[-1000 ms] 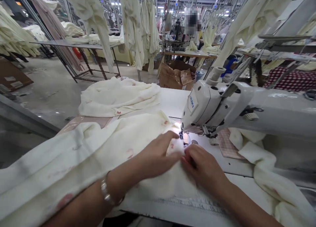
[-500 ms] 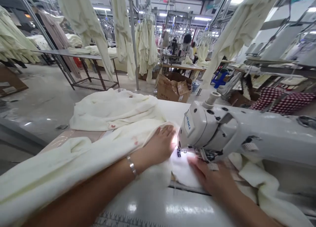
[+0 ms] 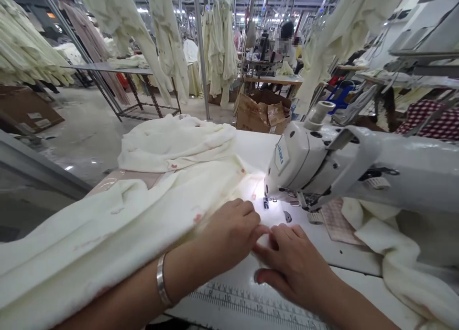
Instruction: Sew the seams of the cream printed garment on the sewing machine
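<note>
Where left hand (image 3: pixel 231 229) meets right hand (image 3: pixel 296 258), rumpled cloth (image 3: pixel 172 205), rounded sewing machine (image 3: pixel 297 153).

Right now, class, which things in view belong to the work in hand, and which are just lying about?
In the work:
- left hand and right hand, fingers close together
- printed cream fabric by the left hand
- sewing machine in front of both

Apparently just around:
- open cardboard box beyond the table
- blue stool
- red-and-white checked cloth, far right

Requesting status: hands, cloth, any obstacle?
Left hand, right hand together at cream cloth; grip unclear. Cloth spreads left of sewing machine. Presser foot just ahead.
</note>
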A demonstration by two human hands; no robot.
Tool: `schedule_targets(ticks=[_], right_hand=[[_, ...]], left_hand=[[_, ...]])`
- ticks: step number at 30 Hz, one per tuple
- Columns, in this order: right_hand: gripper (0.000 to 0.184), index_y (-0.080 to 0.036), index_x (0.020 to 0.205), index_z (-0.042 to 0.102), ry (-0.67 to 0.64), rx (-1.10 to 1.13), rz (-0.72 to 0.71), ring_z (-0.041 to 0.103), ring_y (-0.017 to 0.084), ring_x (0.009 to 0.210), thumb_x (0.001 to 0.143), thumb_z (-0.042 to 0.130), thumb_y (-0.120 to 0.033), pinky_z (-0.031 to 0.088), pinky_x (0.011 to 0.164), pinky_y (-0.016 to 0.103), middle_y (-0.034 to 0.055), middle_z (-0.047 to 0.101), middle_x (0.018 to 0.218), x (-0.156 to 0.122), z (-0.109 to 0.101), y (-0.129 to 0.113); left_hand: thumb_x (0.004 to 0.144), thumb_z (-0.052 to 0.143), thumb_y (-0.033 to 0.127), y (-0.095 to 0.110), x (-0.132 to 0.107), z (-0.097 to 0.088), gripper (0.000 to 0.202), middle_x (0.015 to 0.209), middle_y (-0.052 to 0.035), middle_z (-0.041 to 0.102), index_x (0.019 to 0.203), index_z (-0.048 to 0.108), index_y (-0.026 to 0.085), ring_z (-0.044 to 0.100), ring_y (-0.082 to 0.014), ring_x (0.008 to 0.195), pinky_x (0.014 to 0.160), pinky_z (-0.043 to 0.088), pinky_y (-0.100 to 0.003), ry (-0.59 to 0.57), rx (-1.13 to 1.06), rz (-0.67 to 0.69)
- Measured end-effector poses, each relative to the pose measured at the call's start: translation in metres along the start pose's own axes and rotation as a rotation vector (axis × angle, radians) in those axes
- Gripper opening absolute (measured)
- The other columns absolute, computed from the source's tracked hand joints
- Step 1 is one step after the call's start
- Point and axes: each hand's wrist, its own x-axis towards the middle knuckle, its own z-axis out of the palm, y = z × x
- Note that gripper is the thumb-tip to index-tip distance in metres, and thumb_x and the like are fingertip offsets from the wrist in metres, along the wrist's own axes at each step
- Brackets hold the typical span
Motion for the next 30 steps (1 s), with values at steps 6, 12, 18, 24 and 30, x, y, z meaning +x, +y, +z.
schedule_targets(ticks=[6,12,18,24,30], right_hand=[[0.020,-0.017,0.078,0.060,0.220,0.138,-0.009,0.038,0.015,0.066,0.087,0.043,-0.017,0.025,0.061,0.031,0.0028,0.048,0.069,-0.005,-0.002,0.003],[0.015,-0.017,0.091,0.058,0.136,0.126,-0.035,0.041,0.017,0.069,0.085,0.053,-0.030,0.026,0.062,0.031,0.0036,0.051,0.075,-0.001,-0.002,0.000],[0.017,-0.016,0.079,0.058,0.202,-0.006,-0.024,0.041,0.016,0.061,0.086,0.042,-0.015,0.025,0.056,0.030,0.0026,0.052,0.067,0.013,0.007,-0.003],[0.020,-0.021,0.063,0.052,0.149,0.068,-0.300,0.042,0.015,0.056,0.079,0.043,-0.012,0.029,0.054,0.033,-0.0005,0.051,0.059,-0.003,0.000,-0.029],[0.011,-0.018,0.092,0.052,0.257,0.191,-0.034,0.050,0.018,0.072,0.082,0.048,-0.018,0.039,0.061,0.032,0.0051,0.057,0.077,-0.013,-0.017,-0.004]], left_hand=[[0.081,0.058,0.026,0.009,-0.022,0.009,0.036,0.107,-0.0105,0.054,0.112,0.047,0.012,0.051,-0.0229,0.100,0.089,0.044,-0.038,-0.056,-0.109,-0.015],[0.090,0.040,0.021,-0.003,-0.014,0.005,0.010,0.090,-0.0038,0.057,0.090,0.049,0.016,0.056,-0.0160,0.079,0.070,0.048,-0.030,-0.083,-0.106,-0.142],[0.096,0.028,0.025,0.004,0.007,0.007,0.022,0.062,0.0017,0.051,0.088,0.046,0.017,0.046,-0.0128,0.048,0.047,0.035,-0.025,-0.105,0.132,-0.196],[0.092,0.036,0.018,0.008,0.002,0.018,0.017,0.069,-0.0019,0.054,0.079,0.046,0.017,0.054,-0.0168,0.061,0.053,0.042,-0.027,-0.078,0.193,-0.082],[0.093,0.033,0.018,0.015,-0.005,0.008,0.028,0.062,-0.0010,0.053,0.071,0.049,0.016,0.052,-0.0142,0.053,0.078,0.048,-0.037,-0.097,0.229,0.018]])
